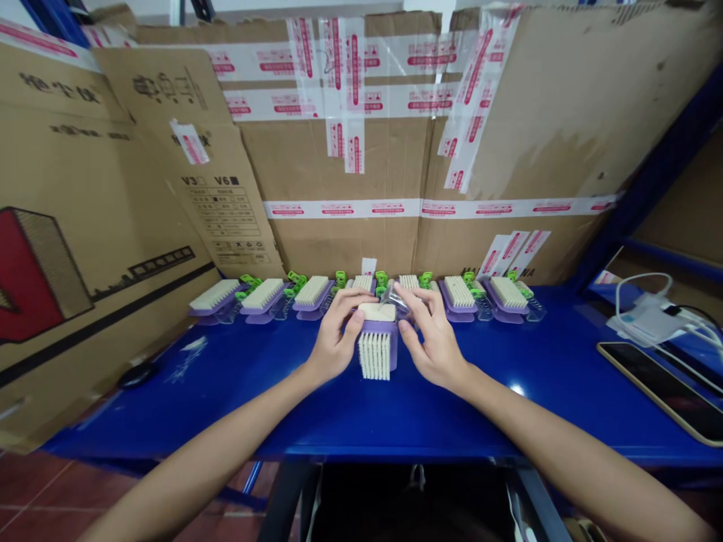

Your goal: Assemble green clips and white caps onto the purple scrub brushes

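In front of me, a purple-backed brush (pixel 393 346) with a cream ridged block lies between my hands. My left hand (pixel 333 335) grips its left side, with thumb and fingers closed at a smooth cream pad (pixel 376 312) at its far end. A clear plastic piece (pixel 400 302) is under the fingers of my right hand (pixel 434 337), which curl around it at the brush's right side. The right thumb lies close to the purple edge. Behind the hands runs a row of several similar purple brushes (pixel 313 293) with green clips (pixel 294 283); my fingers partly hide the middle ones.
Taped cardboard (pixel 344 173) walls off the back and left of the blue table (pixel 237 376). At right lie a phone (pixel 660 384) and a white charger (pixel 647 316) with cables. A small black object (pixel 137 374) sits at the left edge. A blue post (pixel 649 181) rises at right.
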Available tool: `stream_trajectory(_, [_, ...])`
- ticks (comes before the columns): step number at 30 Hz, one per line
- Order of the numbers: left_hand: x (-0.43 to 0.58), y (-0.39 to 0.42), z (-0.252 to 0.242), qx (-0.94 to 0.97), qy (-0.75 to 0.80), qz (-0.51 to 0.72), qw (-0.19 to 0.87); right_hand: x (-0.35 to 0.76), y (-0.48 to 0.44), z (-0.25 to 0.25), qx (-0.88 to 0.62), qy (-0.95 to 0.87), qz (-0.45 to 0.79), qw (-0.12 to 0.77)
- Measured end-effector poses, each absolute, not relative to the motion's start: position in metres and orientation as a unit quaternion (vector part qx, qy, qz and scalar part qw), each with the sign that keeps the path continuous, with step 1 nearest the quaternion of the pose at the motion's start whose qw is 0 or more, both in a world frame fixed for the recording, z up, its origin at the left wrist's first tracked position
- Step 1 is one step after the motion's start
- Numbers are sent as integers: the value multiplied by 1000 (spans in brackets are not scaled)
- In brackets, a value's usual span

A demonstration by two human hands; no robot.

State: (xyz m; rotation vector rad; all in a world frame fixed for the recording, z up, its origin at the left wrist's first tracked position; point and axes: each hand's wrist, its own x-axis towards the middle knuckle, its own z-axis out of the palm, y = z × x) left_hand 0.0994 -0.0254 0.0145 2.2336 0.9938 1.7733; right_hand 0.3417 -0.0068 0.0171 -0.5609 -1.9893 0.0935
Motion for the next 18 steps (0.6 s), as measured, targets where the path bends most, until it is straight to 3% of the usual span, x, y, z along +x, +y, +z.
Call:
stream_trajectory(9, [103, -26, 10, 736, 333, 581, 100, 337, -3, 12, -211, -783, 42, 583])
stream_trajectory(18, [108, -24, 4, 689, 319, 621, 192, 341, -4, 19, -244, -800, 33, 547])
